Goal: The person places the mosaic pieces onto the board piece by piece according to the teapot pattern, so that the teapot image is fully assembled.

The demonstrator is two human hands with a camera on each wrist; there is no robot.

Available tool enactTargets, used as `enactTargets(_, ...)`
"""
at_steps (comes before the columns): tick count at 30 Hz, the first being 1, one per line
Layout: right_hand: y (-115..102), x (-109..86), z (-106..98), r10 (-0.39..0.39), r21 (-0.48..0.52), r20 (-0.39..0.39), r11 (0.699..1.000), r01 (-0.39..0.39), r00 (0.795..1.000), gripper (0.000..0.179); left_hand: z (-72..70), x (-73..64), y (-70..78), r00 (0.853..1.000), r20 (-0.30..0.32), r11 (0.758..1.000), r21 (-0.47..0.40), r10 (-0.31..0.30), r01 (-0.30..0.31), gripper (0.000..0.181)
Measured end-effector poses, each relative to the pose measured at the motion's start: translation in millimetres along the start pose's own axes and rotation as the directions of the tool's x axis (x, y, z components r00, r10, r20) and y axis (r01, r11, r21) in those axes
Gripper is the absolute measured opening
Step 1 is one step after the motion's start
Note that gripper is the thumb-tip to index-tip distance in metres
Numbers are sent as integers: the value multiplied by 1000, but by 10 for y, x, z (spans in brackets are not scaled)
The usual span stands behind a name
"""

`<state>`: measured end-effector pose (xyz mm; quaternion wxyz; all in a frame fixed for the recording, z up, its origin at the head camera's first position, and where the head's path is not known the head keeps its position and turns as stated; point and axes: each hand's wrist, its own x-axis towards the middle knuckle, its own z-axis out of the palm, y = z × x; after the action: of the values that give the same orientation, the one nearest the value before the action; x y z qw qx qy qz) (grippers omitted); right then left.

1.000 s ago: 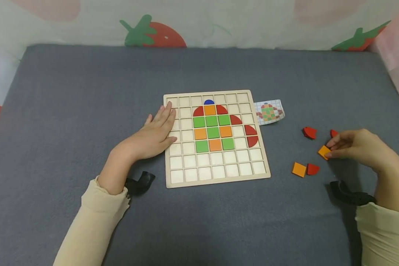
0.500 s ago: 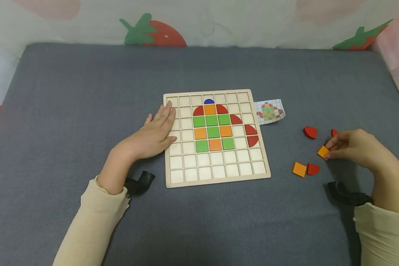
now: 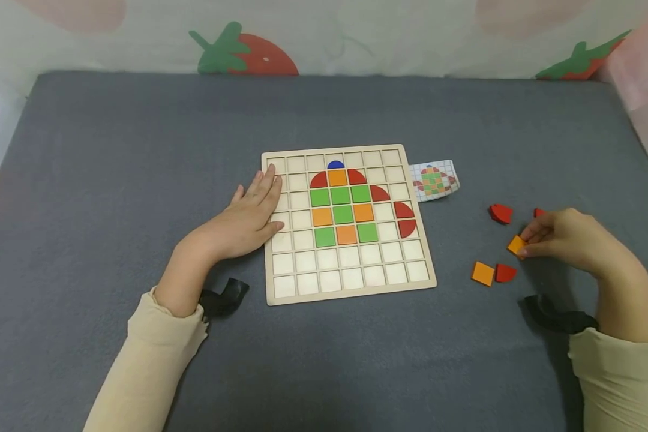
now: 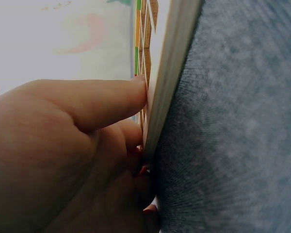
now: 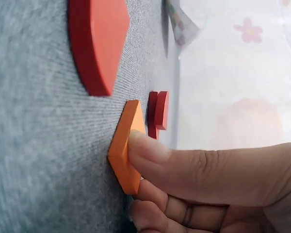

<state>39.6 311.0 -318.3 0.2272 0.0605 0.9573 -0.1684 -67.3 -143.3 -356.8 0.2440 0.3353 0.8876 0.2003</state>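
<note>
The right hand (image 3: 583, 243) pinches an orange tile (image 3: 515, 245) between thumb and fingers, tilted, close to the desk (image 3: 351, 366) and well right of the board (image 3: 351, 293). The left hand (image 3: 237, 225) lies on the board's left edge, fingers extended and slightly spread. Near the right hand are a second orange tile (image 3: 483, 273) with a red piece (image 3: 505, 273) just beside it, and another red shape (image 3: 500, 213) farther back. Blue, red, orange and green tiles (image 3: 342, 215) fill some board cells. A patterned card (image 3: 437, 180) lies against the board's right edge.
</note>
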Motion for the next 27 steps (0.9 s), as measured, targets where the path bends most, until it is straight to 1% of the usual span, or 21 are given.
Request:
enactTargets(6,-28,33,3,-32,14,55,999,32,998,24,3,-33,-15,1000,2,1000,1,-11,11,68)
enactTargets(10,-40,41,9,-45,5,56,999,45,997,24,12,-47,-27,1000,2,1000,0,-18,18,69)
enactTargets(14,-49,27,20,-57,-1,30,998,57,998,21,21,-40,-30,1000,-2,1000,-3,-12,12,68)
enactTargets(18,-53,-6,36,-87,30,-16,996,87,996,16,24,-17,-14,1000,-5,1000,-6,3,-3,67)
enactTargets(21,-77,-24,40,-130,83,-50,988,133,990,12,20,-6,-8,1000,-6,1000,-5,4,-4,67)
enactTargets(24,-140,-24,37,-191,133,-81,971,201,978,7,13,-6,-9,1000,-10,1000,-4,3,-4,68)
enactTargets(27,-233,-2,22,-244,145,-103,955,257,964,6,6,-7,-13,1000,-14,1000,-5,6,-6,68)
